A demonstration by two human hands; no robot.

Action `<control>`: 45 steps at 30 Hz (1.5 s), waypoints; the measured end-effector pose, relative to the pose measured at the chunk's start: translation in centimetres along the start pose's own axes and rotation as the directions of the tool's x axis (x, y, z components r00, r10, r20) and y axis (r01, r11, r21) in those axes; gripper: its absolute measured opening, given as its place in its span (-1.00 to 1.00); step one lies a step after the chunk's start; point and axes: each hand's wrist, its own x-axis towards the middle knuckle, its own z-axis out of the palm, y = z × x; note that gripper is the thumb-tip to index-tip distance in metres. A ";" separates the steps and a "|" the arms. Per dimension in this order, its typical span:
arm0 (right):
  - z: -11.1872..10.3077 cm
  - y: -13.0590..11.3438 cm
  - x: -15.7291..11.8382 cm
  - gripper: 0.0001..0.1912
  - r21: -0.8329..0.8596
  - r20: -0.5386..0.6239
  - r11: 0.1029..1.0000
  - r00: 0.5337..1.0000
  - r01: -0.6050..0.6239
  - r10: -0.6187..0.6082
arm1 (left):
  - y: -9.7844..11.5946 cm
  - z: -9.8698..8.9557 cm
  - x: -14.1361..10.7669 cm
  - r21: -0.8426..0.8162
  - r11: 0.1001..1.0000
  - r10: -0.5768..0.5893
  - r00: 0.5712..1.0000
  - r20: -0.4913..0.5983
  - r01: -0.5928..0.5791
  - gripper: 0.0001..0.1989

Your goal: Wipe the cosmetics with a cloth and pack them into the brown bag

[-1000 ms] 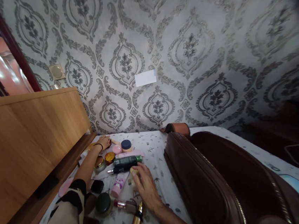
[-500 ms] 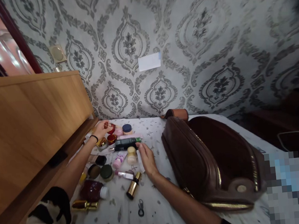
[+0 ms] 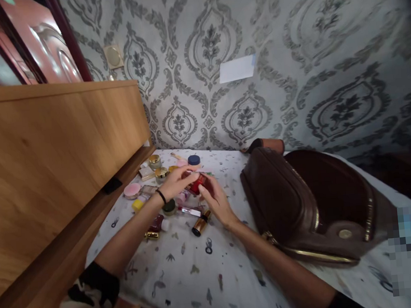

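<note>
Between my two hands is a red container (image 3: 196, 186), partly covered by fingers. My left hand (image 3: 179, 181), with a black band at the wrist, closes on it from the left. From the right, my right hand (image 3: 217, 199) grips the same container. Around and under them lie cosmetics: a dark green-lidded jar (image 3: 169, 206), a pink-and-white tube (image 3: 189, 211), a gold-and-black bottle (image 3: 200, 223), a dark red bottle (image 3: 156, 223) and a blue-lidded jar (image 3: 193, 160). Gold-lidded jars (image 3: 161, 173) stand farther left.
A brown leather bag (image 3: 281, 190) with an open zipper lies to the right, with a brown cylindrical item (image 3: 272, 144) behind it. A wooden cabinet (image 3: 62, 172) borders the left side. Patterned wallpaper rises behind, and a small black loop (image 3: 208, 245) lies in front.
The view has shifted left. My left hand has come from the back left with the red container towards the middle, and my right hand has closed on it too.
</note>
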 end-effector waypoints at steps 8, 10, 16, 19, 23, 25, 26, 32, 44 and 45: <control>-2.1 -0.6 -5.2 -0.35 0.031 0.053 0.983 0.982 -0.182 0.181 | 0.9 4.9 -5.1 0.143 0.988 0.060 0.998 0.027 -0.063 -0.62; -2.4 -1.0 -6.6 -0.35 0.083 0.013 0.972 0.976 -0.219 0.219 | 1.2 5.2 -5.7 0.176 0.979 0.093 0.992 0.081 -0.106 -0.62; -2.5 -2.6 -8.9 -0.42 0.260 0.004 0.900 0.932 -0.351 0.362 | 0.5 0.2 -3.1 0.639 0.757 -0.102 0.991 -0.090 0.136 -0.75; -2.3 -2.7 -9.0 -0.47 0.395 0.030 0.822 0.900 -0.410 0.434 | -1.4 -3.0 -1.0 0.745 0.600 -0.210 0.956 -0.203 0.290 -0.80; -2.2 -2.4 -8.9 -0.54 0.497 0.052 0.738 0.864 -0.457 0.500 | -3.9 -4.3 1.0 0.809 0.415 -0.341 0.896 -0.286 0.416 -0.67; -2.3 -2.4 -8.9 -0.55 0.533 0.052 0.711 0.857 -0.458 0.513 | -4.7 -3.9 1.6 0.830 0.355 -0.371 0.880 -0.297 0.430 -0.65; -2.3 -2.5 -8.9 -0.55 0.549 0.057 0.699 0.854 -0.459 0.516 | -4.9 -3.6 1.9 0.840 0.334 -0.379 0.876 -0.297 0.429 -0.65; -2.6 -3.2 -8.9 -0.58 0.576 0.126 0.663 0.854 -0.477 0.505 | -5.3 -2.5 2.3 0.851 0.304 -0.360 0.879 -0.313 0.428 -0.64; -2.9 -2.7 -8.5 -0.65 0.645 0.128 0.589 0.829 -0.487 0.545 | -0.6 -5.1 -0.3 0.700 0.627 0.119 0.846 -0.520 0.342 -0.79; -2.9 -2.6 -8.5 -0.64 0.643 0.124 0.586 0.823 -0.492 0.554 | -0.1 -4.1 -0.8 0.696 0.659 0.157 0.852 -0.499 0.286 -0.81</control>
